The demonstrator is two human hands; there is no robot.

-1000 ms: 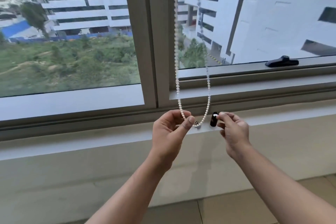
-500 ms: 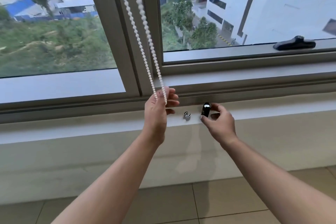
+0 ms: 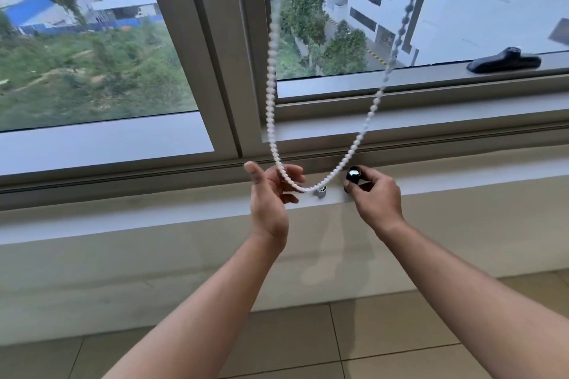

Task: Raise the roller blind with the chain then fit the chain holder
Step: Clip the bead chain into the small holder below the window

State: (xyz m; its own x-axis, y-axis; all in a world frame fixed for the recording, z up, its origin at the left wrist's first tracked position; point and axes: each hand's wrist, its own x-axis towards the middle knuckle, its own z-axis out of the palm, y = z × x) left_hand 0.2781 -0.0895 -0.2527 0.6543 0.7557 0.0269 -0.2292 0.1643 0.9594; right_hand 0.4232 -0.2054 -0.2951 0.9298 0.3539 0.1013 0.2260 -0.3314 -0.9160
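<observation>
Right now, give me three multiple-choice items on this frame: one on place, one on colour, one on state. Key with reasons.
1. Where is the small silver metal stud?
A. on the floor tiles
B. on the sill ledge between the hands
C. on the glass

2. What colour is the beaded plastic chain?
A. white
B. red
C. green

3. What is the left hand doing?
A. clenched in a fist
B. flat on the floor
C. open, chain draped over its fingers

Key: 1 B, it sits on the ledge between the left hand and the right hand. 2 A, the beads are white. 3 C, thumb and fingers are spread.
</observation>
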